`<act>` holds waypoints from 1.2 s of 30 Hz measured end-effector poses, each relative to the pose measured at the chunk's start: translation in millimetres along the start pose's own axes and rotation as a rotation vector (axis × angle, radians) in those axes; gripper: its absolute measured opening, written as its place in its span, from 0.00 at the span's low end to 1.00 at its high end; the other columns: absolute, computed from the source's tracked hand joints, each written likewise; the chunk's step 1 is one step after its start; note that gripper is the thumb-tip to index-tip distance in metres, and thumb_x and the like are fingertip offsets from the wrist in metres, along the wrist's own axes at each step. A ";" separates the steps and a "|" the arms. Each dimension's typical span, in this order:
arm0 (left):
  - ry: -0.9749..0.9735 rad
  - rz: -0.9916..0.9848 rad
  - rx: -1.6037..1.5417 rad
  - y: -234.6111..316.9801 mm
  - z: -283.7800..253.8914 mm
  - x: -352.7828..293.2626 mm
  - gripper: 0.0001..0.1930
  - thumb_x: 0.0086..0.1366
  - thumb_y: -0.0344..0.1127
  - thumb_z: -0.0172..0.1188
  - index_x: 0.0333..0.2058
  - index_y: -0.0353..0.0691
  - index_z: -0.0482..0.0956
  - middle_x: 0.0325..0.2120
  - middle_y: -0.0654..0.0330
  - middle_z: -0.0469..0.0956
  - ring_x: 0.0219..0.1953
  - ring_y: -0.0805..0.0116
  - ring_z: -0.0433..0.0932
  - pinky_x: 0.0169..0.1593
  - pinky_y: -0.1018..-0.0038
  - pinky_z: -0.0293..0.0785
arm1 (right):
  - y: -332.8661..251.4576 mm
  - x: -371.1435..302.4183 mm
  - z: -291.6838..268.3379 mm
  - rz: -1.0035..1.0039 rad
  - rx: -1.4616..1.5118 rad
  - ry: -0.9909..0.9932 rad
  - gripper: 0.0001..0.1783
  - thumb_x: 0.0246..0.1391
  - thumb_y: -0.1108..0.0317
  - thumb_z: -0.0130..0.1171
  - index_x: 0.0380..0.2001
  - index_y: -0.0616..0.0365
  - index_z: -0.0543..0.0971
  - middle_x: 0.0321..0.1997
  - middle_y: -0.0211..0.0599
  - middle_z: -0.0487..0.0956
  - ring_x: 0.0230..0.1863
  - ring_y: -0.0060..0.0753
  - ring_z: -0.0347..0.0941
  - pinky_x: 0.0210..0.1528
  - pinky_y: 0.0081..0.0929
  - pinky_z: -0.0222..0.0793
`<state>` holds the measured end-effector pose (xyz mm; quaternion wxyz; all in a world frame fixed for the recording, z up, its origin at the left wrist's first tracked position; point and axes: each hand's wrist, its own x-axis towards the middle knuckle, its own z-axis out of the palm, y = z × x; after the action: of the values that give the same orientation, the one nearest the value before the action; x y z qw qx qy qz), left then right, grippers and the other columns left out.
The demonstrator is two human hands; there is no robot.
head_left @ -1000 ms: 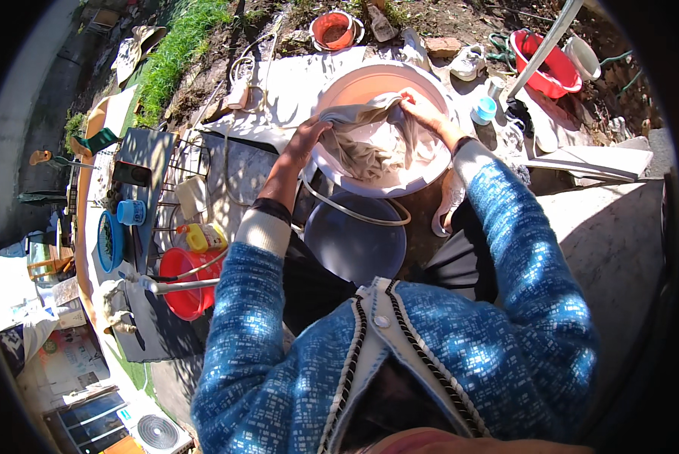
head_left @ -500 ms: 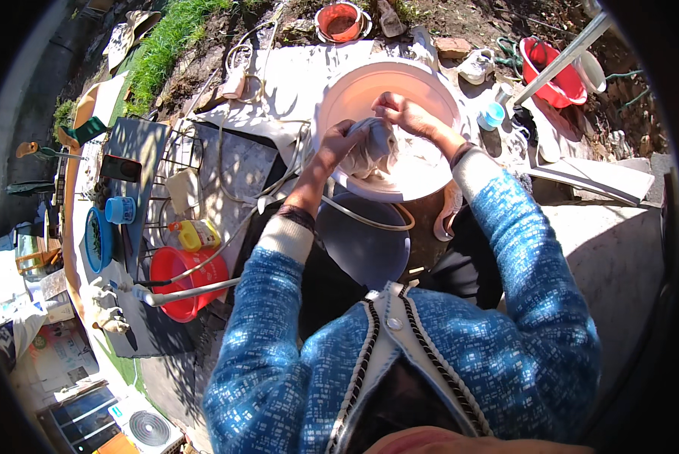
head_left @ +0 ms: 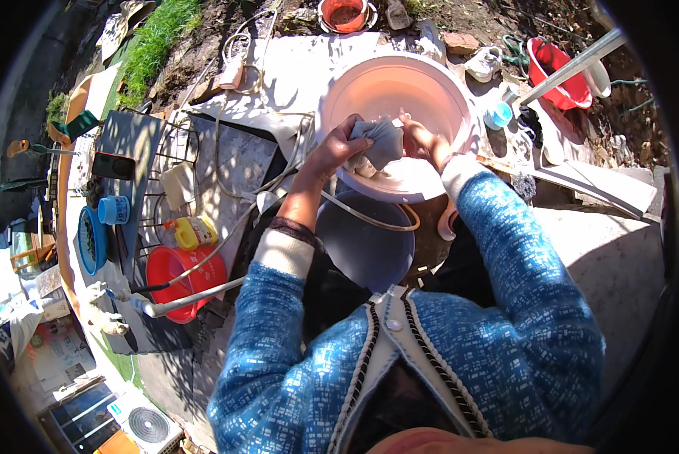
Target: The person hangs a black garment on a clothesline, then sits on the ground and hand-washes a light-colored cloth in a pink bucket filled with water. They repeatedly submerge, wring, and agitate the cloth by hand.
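Hose (head_left: 369, 219) loops between pink basin (head_left: 347, 91) and grey tub (head_left: 366, 250).

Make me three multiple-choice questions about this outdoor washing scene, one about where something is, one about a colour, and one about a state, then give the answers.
1. Where is the grey cloth?
A. On the wire rack
B. Over the pink basin, between both hands
C. Inside the red bucket

2. What colour is the bottle lying on the wire rack?
A. Yellow
B. Purple
C. Black

3. How are the hands placed?
A. Both hanging free
B. Only the left on the cloth
C. Both in a grip on the bunched cloth

Answers:
1 B, the cloth is held above the pink basin.
2 A, its body is plainly yellow.
3 C, the left hand and right hand both clasp the cloth.
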<state>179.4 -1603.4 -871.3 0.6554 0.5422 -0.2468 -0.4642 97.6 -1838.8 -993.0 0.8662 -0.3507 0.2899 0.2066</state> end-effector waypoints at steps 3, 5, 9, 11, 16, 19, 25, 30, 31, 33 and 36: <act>-0.124 -0.097 0.120 -8.1 -4.9 -6.8 0.14 0.60 0.29 0.62 0.45 0.39 0.73 0.36 0.66 0.76 0.38 0.77 0.73 0.45 0.77 0.70 | -17.0 15.5 6.1 -0.286 -0.116 0.219 0.09 0.63 0.71 0.54 0.44 0.62 0.76 0.35 0.36 0.80 0.34 0.29 0.78 0.35 0.25 0.78; -0.099 -0.169 0.290 -19.0 -4.9 -7.4 0.18 0.59 0.31 0.64 0.47 0.38 0.73 0.38 0.64 0.77 0.40 0.75 0.74 0.47 0.76 0.71 | -30.7 19.4 14.9 -0.355 0.125 0.133 0.09 0.62 0.74 0.52 0.44 0.63 0.76 0.37 0.37 0.80 0.36 0.30 0.79 0.39 0.29 0.80; 0.110 -0.174 0.371 -37.0 -3.6 4.0 0.32 0.63 0.42 0.66 0.60 0.32 0.66 0.54 0.51 0.72 0.56 0.61 0.71 0.59 0.69 0.67 | -54.3 2.9 42.8 -0.494 0.170 -0.102 0.12 0.62 0.77 0.49 0.47 0.64 0.75 0.42 0.40 0.80 0.39 0.37 0.80 0.48 0.42 0.80; 0.237 -0.182 0.239 -38.0 -9.9 13.5 0.44 0.65 0.59 0.62 0.67 0.31 0.58 0.65 0.43 0.62 0.67 0.52 0.60 0.68 0.61 0.56 | -62.3 -13.8 58.5 -0.549 0.055 -0.136 0.13 0.63 0.75 0.46 0.49 0.64 0.75 0.42 0.40 0.80 0.41 0.39 0.80 0.50 0.39 0.79; 0.289 -0.161 -0.518 -33.9 -34.3 32.9 0.42 0.67 0.60 0.57 0.66 0.33 0.59 0.62 0.48 0.67 0.65 0.56 0.64 0.69 0.60 0.54 | -65.9 -47.5 86.3 -0.530 -0.059 -0.349 0.09 0.58 0.77 0.47 0.41 0.60 0.74 0.43 0.36 0.77 0.47 0.30 0.75 0.54 0.26 0.70; 0.280 0.029 -0.579 -38.6 -35.2 38.0 0.33 0.69 0.49 0.60 0.64 0.34 0.62 0.58 0.52 0.71 0.61 0.60 0.70 0.65 0.66 0.64 | -59.6 -52.7 87.9 -0.457 -0.186 -0.344 0.06 0.53 0.78 0.48 0.34 0.57 0.72 0.36 0.31 0.73 0.40 0.27 0.71 0.48 0.24 0.68; 0.710 0.283 -0.261 -33.6 -31.8 42.0 0.20 0.65 0.45 0.65 0.49 0.37 0.77 0.42 0.61 0.79 0.44 0.73 0.78 0.47 0.75 0.74 | -56.4 -48.1 66.2 -0.541 -0.365 0.060 0.05 0.52 0.77 0.54 0.33 0.54 0.74 0.30 0.26 0.72 0.29 0.22 0.70 0.34 0.19 0.69; 0.533 -0.097 -0.119 -32.0 -38.4 39.5 0.24 0.60 0.62 0.66 0.39 0.48 0.77 0.22 0.73 0.69 0.19 0.82 0.62 0.21 0.79 0.56 | -66.2 -51.5 60.4 -0.783 -0.378 0.177 0.06 0.52 0.79 0.51 0.30 0.55 0.73 0.28 0.23 0.70 0.29 0.18 0.64 0.35 0.17 0.63; 0.506 -0.255 -0.126 -34.7 -40.3 39.4 0.27 0.60 0.65 0.63 0.42 0.47 0.77 0.24 0.72 0.71 0.20 0.81 0.64 0.22 0.80 0.59 | -67.8 -53.2 63.1 -0.818 -0.494 0.207 0.06 0.52 0.79 0.50 0.30 0.54 0.73 0.30 0.22 0.71 0.32 0.18 0.64 0.38 0.17 0.62; 0.410 -0.418 -0.166 -44.5 -39.6 39.9 0.32 0.62 0.67 0.58 0.49 0.43 0.76 0.32 0.67 0.75 0.27 0.78 0.70 0.30 0.78 0.66 | -70.4 -58.9 70.3 -0.782 -0.546 0.177 0.07 0.53 0.79 0.49 0.31 0.55 0.73 0.33 0.23 0.72 0.35 0.19 0.65 0.40 0.19 0.64; 0.430 -0.334 -0.006 -56.6 -38.3 42.8 0.34 0.67 0.63 0.55 0.56 0.36 0.74 0.46 0.60 0.80 0.46 0.71 0.79 0.51 0.71 0.73 | -72.6 -69.3 80.3 -0.727 -0.427 0.102 0.08 0.53 0.80 0.48 0.30 0.52 0.72 0.38 0.25 0.75 0.35 0.18 0.66 0.40 0.16 0.64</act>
<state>210.8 -1621.4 -943.3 0.6087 0.6595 -0.0076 -0.4410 115.3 -1839.6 -865.7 0.7752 -0.6114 0.1405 -0.0744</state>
